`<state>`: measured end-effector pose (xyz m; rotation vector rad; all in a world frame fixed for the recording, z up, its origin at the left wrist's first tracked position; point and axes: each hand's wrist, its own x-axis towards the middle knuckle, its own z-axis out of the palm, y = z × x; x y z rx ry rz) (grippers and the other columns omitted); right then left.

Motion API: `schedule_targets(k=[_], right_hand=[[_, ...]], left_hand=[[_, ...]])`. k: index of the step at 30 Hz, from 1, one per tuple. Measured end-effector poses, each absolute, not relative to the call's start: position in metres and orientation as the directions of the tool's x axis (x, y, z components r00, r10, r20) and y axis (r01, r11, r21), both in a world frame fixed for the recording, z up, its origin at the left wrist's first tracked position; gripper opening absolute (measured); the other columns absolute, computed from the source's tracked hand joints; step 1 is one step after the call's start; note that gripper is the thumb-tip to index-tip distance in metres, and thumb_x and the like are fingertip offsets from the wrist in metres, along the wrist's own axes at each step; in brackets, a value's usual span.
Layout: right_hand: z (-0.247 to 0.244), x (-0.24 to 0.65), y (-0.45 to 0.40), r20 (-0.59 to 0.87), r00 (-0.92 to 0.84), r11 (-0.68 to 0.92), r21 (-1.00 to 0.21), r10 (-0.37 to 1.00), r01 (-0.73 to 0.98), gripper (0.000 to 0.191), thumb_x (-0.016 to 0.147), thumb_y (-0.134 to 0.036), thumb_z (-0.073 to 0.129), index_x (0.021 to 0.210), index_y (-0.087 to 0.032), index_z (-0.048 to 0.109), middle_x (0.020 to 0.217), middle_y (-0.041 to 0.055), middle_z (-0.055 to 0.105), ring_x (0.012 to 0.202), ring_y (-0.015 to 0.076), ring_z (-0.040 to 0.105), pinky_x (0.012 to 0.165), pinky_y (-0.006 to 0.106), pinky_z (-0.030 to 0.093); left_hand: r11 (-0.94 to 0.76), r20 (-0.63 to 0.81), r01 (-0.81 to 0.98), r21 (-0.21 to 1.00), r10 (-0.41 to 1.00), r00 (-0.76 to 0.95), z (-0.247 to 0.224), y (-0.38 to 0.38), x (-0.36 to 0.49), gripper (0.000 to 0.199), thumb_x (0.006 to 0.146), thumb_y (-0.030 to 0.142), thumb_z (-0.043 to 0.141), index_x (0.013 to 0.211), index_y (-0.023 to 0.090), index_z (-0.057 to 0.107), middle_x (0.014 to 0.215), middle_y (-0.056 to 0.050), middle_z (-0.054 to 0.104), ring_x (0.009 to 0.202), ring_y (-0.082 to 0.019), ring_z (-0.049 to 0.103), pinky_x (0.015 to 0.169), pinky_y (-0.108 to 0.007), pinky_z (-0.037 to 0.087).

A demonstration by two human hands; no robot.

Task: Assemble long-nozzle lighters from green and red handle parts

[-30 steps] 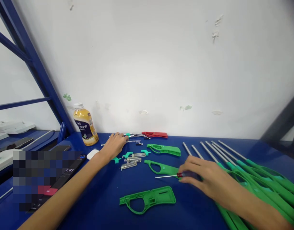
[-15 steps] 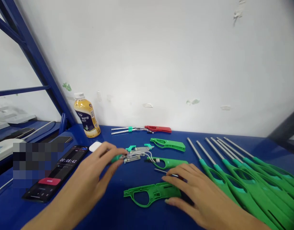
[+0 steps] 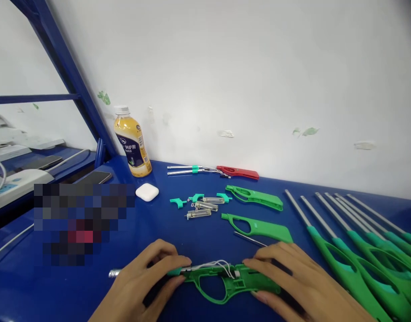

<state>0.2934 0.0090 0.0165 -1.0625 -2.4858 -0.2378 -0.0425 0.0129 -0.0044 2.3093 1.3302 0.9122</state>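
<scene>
My left hand (image 3: 148, 277) is closed on a metal lighter tube (image 3: 113, 273) with a teal collar, held at the narrow front end of an open green lighter handle half (image 3: 225, 295). White wires (image 3: 212, 264) run from the tube to a small dark part with a white end (image 3: 237, 273), lying over the shell. My right hand (image 3: 289, 281) grips the rear of this same handle half, thumb below and fingers above. A thin metal rod (image 3: 249, 239) runs under the right fingers; its far end is hidden.
Behind lie clear fuel tanks (image 3: 199, 213), teal triggers (image 3: 178, 203), green handle halves (image 3: 259, 228) and a red handle (image 3: 239, 172) with metal tubes. Several green lighters (image 3: 353, 250) lie right. Left are a white case (image 3: 147, 192), yellow bottle (image 3: 133, 147) and blurred-out patch.
My left hand has come down and toward me from the small parts, bringing the tube and wires to the handle half. My right hand now grips that half's rear end.
</scene>
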Motion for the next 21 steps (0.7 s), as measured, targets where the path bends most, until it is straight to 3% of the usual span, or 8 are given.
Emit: schedule_targets(k=[13,21], right_hand=[[0.012,0.299,0.006,0.424,-0.609,0.686,-0.039,0.670,0.727,0.040,0.116,-0.051,0.038,0.129,-0.034,0.073,0.115,-0.0003,0.082,0.101,0.0223,0.083,0.084,0.036,0.068],[0.012,0.298,0.006,0.413,-0.605,0.678,-0.044,0.681,0.734,0.041,0.117,-0.051,0.036,0.128,-0.035,0.072,0.114,-0.0003,0.082,0.100,0.0211,0.082,0.083,0.035,0.067]], left_hand=[[-0.554,0.377,0.655,0.513,0.831,0.408,0.011,0.011,-0.037,0.026,0.109,0.029,0.058,0.125,0.039,0.077,0.108,0.002,0.076,0.090,-0.012,0.078,0.081,-0.014,0.061],[-0.538,0.313,0.620,0.571,0.841,0.442,0.006,0.010,-0.036,0.033,0.112,0.027,0.053,0.132,0.043,0.073,0.114,0.003,0.072,0.098,-0.011,0.075,0.086,-0.015,0.059]])
